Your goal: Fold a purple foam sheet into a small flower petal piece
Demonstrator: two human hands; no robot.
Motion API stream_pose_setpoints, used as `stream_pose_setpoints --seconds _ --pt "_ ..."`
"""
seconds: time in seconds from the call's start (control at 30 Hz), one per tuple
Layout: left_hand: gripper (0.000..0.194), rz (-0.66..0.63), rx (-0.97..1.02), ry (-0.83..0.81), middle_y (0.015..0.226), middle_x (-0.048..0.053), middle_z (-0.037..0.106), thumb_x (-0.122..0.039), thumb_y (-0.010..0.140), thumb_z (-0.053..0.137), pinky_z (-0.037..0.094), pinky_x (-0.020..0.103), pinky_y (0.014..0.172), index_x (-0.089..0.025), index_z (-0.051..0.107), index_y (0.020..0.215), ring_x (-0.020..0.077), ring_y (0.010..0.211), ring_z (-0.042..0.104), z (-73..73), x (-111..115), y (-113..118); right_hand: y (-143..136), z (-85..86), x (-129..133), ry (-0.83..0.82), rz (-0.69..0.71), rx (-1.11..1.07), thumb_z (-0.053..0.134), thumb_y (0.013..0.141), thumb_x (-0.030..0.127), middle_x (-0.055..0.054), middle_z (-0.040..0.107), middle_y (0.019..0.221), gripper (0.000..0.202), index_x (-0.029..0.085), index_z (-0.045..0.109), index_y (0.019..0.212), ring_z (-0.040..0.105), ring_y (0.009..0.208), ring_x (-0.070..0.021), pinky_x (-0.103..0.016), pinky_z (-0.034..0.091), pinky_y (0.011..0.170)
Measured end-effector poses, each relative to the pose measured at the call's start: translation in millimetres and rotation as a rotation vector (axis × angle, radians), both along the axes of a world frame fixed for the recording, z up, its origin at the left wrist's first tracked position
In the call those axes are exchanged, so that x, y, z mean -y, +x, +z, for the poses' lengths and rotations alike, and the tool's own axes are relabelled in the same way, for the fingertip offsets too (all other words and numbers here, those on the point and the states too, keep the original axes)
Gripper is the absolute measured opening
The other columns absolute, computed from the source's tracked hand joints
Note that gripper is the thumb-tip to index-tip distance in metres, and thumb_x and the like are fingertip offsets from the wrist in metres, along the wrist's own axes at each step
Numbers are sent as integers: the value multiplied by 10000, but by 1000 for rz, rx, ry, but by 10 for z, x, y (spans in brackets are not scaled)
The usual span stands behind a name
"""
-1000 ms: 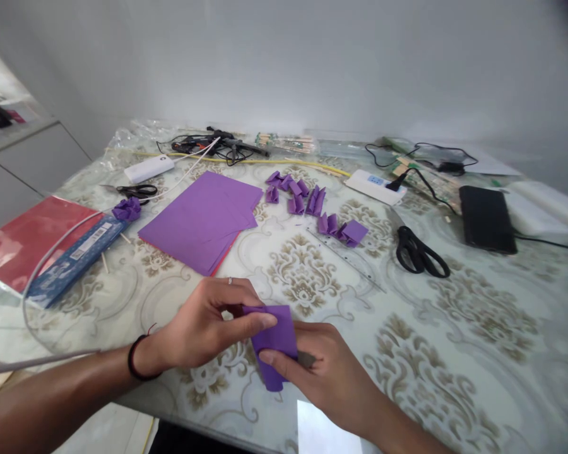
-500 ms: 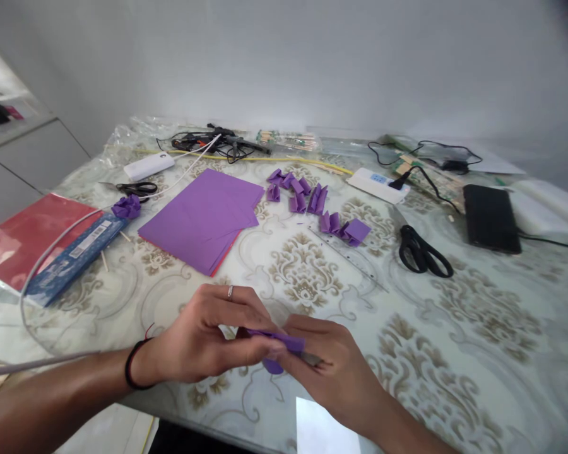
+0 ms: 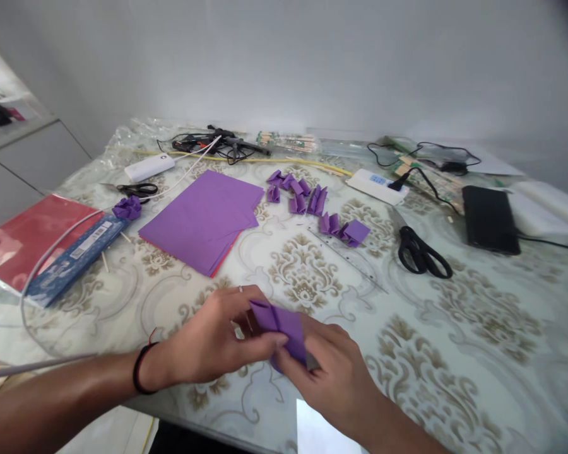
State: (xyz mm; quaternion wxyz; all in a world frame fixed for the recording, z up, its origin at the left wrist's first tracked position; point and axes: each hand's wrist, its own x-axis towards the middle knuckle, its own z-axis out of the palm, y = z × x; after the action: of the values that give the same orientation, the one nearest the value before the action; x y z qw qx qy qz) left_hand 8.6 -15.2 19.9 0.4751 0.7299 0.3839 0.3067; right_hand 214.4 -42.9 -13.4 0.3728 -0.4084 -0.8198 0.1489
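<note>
Between my two hands, above the front of the table, is a folded piece of purple paper (image 3: 284,325). My left hand (image 3: 222,334) pinches its left part, thumb on the near face and fingers behind. From the right, my right hand (image 3: 329,356) grips the other side, its thumb close to the left thumb; its fingertips are partly hidden behind the paper. Farther back lies a stack of purple paper sheets (image 3: 194,217) with a red edge showing beneath. Several small folded purple paper pieces (image 3: 317,200) stand to the right of the stack.
Black-handled scissors (image 3: 423,252) and a black phone (image 3: 490,217) lie on the right. A clear ruler (image 3: 348,258) rests mid-table. At the back are a white power strip (image 3: 377,184) and a white power bank (image 3: 149,166). Crumpled purple paper (image 3: 127,207) lies left, by packaged red paper (image 3: 38,230).
The folded purple paper has been tilted up and now shows a broader face toward me. My left fingers have shifted slightly, and both hands still hold it.
</note>
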Motion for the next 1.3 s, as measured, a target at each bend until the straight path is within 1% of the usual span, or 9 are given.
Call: stream_pose_setpoints --seconds 0.1,0.23,0.43,0.53,0.63,0.83,1.07,1.23,1.3 --pt "101 23 41 -96 843 15 700 -256 923 757 552 222 642 -160 730 907 132 709 666 -14 16 14 -11 -11 24 39 -44 26 519 1050 247 -3 679 660 232 232 574 825 675 561 -174 -309 464 553" --pt "88 16 121 -137 888 33 725 -225 907 760 614 272 748 -158 703 913 162 792 713 -22 27 24 -25 -6 29 68 -47 15 510 1048 207 33 614 623 244 251 489 810 628 517 -155 -301 437 554" --pt "96 8 156 -132 923 24 738 -186 910 746 626 285 804 -175 674 971 156 827 721 -31 42 21 -6 4 25 -19 6 4 543 1034 224 42 565 645 229 250 467 821 589 535 -148 -285 422 563" --pt "125 19 174 -132 948 23 739 -189 922 737 624 286 819 -183 662 1021 157 847 720 -32 43 16 19 12 21 -94 42 -41 568 1011 208 35 560 682 194 244 490 836 588 576 -151 -283 432 580" --pt "147 40 194 -142 945 17 741 -181 931 732 613 266 811 -188 646 1049 149 846 722 -32 36 16 34 40 2 -176 73 -116 568 1002 186 -4 625 800 111 234 549 903 642 702 -173 -292 483 651" --pt "91 59 266 -143 945 27 743 -193 955 716 603 259 815 -174 651 1016 153 875 727 -29 19 15 30 120 -42 -290 113 -248 570 1004 172 -15 676 958 80 240 581 962 678 863 -170 -279 524 771" --pt "85 81 273 -175 933 39 745 -223 965 711 602 281 828 -153 679 1002 164 873 721 -31 12 3 26 162 -47 -478 85 -305 555 1017 215 12 690 878 83 244 578 943 653 762 -146 -246 516 713" --pt "101 99 304 -220 929 25 749 -249 973 717 588 264 827 -164 672 1001 156 875 717 -63 -4 6 32 169 -56 -539 69 -321 593 1019 247 5 728 883 60 236 642 985 676 768 -152 -243 521 708" --pt "91 102 310 -244 910 12 745 -248 970 722 579 248 813 -170 675 975 148 861 711 -58 -11 11 37 178 -56 -547 49 -311 595 1019 257 8 723 843 81 232 655 972 659 716 -148 -239 507 657"
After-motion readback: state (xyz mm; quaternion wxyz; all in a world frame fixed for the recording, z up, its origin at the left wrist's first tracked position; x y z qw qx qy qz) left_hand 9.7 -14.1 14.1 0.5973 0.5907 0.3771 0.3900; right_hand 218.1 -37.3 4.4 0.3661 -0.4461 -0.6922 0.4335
